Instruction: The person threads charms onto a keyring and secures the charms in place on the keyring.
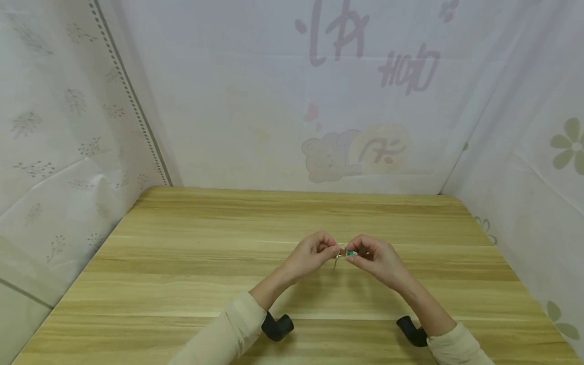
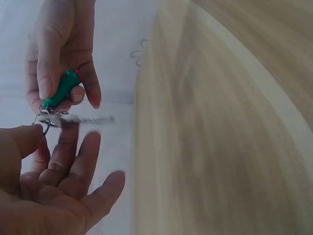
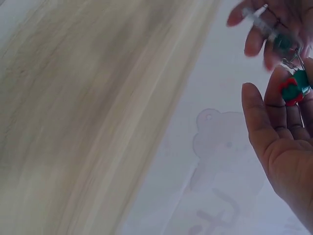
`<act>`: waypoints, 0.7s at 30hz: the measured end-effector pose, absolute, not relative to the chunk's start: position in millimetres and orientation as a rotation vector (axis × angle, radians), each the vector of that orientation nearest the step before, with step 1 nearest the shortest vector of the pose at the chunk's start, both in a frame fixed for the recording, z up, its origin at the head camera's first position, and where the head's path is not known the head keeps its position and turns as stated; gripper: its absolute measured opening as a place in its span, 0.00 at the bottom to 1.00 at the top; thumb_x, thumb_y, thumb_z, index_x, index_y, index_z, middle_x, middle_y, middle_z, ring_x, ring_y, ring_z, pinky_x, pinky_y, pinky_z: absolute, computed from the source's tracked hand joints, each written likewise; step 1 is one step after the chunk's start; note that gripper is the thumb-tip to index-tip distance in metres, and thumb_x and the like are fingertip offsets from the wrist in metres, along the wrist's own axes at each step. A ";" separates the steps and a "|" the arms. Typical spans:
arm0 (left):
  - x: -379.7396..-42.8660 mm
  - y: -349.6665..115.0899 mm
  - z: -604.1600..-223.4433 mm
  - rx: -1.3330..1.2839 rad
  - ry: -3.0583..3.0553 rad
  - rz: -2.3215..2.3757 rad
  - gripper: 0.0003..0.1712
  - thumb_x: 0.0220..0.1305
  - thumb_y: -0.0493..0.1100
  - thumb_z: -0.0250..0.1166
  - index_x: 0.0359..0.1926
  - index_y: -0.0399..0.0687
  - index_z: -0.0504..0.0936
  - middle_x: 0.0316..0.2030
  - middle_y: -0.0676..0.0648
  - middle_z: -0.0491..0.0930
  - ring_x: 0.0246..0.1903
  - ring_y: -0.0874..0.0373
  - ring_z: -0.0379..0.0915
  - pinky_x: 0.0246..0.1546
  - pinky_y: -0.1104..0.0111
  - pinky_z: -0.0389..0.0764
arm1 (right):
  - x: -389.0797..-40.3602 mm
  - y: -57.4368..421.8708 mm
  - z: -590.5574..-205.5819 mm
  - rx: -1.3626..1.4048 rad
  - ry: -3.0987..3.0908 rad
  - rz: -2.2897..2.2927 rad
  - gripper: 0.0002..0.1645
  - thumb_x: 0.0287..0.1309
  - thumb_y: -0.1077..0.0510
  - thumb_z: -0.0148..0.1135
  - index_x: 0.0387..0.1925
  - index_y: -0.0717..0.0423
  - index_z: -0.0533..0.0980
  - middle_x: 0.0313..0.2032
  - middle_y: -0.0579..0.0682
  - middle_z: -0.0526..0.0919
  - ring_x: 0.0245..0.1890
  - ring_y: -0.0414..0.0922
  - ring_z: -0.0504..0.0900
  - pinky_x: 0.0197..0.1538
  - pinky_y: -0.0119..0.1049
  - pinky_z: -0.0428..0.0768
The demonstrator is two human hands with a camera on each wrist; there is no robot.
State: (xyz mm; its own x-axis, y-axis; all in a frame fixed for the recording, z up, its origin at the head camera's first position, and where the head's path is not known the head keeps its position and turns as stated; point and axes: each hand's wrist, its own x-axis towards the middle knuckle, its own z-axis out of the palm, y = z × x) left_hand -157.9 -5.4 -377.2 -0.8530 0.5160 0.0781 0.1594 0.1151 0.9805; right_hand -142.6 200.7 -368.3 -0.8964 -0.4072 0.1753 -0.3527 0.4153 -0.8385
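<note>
Above the middle of the table, both hands hold one small keychain between them. My left hand pinches the metal key ring between thumb and index finger, its other fingers spread in the left wrist view. A key, blurred, hangs from the ring. Thumb and fingers of my right hand grip a small green charm with a red end. In the right wrist view, the charm sits at the right fingertips, and the blurred key shows near the left hand's fingers.
The wooden table spreads under both hands. Printed cloth stands behind it and along both sides. A black bent piece shows beside the left forearm, and a similar black piece beside the right.
</note>
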 end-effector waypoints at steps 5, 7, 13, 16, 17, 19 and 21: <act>-164.1 -4.5 -386.5 0.587 1.941 1.784 0.07 0.70 0.37 0.51 0.42 0.35 0.69 0.33 0.47 0.74 0.33 0.58 0.74 0.38 0.68 0.77 | -145.9 204.4 -376.4 -0.710 2.616 -1.463 0.05 0.57 0.62 0.63 0.36 0.58 0.77 0.33 0.50 0.79 0.30 0.37 0.73 0.33 0.29 0.77; -166.0 -3.8 -389.8 0.570 1.955 1.760 0.07 0.70 0.37 0.52 0.42 0.35 0.69 0.30 0.49 0.70 0.29 0.60 0.69 0.32 0.71 0.73 | -147.2 205.2 -381.0 -0.728 2.636 -1.406 0.05 0.57 0.63 0.63 0.37 0.57 0.78 0.35 0.50 0.79 0.31 0.37 0.73 0.35 0.29 0.77; -172.0 -1.5 -403.1 0.535 2.222 1.577 0.04 0.66 0.38 0.58 0.37 0.40 0.75 0.26 0.52 0.73 0.23 0.61 0.69 0.23 0.74 0.71 | -151.3 205.5 -397.4 -0.869 2.763 -1.110 0.07 0.56 0.67 0.62 0.37 0.57 0.78 0.37 0.46 0.78 0.34 0.36 0.74 0.37 0.29 0.77; -173.7 0.6 -411.0 0.565 2.407 1.422 0.02 0.63 0.37 0.61 0.32 0.44 0.78 0.25 0.54 0.75 0.23 0.63 0.69 0.22 0.76 0.69 | -152.8 205.8 -406.8 -0.940 2.803 -0.980 0.08 0.54 0.68 0.63 0.37 0.58 0.77 0.36 0.46 0.78 0.34 0.37 0.75 0.38 0.29 0.78; -174.0 1.4 -413.5 0.576 2.456 1.375 0.03 0.62 0.37 0.62 0.31 0.45 0.78 0.24 0.54 0.75 0.23 0.65 0.68 0.22 0.77 0.69 | -153.2 206.0 -409.8 -0.959 2.814 -0.942 0.08 0.53 0.68 0.64 0.37 0.58 0.78 0.36 0.46 0.78 0.35 0.38 0.76 0.38 0.29 0.78; -174.1 3.1 -417.7 0.594 2.524 1.305 0.04 0.61 0.37 0.64 0.29 0.46 0.79 0.22 0.55 0.76 0.22 0.66 0.67 0.22 0.78 0.68 | -154.2 206.4 -415.6 -0.985 2.840 -0.865 0.09 0.52 0.67 0.65 0.37 0.57 0.78 0.37 0.46 0.79 0.36 0.39 0.77 0.38 0.30 0.78; -173.8 4.6 -420.5 0.610 2.571 1.264 0.05 0.59 0.37 0.65 0.27 0.47 0.79 0.21 0.56 0.76 0.21 0.67 0.66 0.22 0.77 0.67 | -155.1 206.5 -420.2 -0.997 2.862 -0.801 0.09 0.52 0.66 0.66 0.37 0.56 0.78 0.37 0.46 0.79 0.36 0.40 0.77 0.39 0.31 0.78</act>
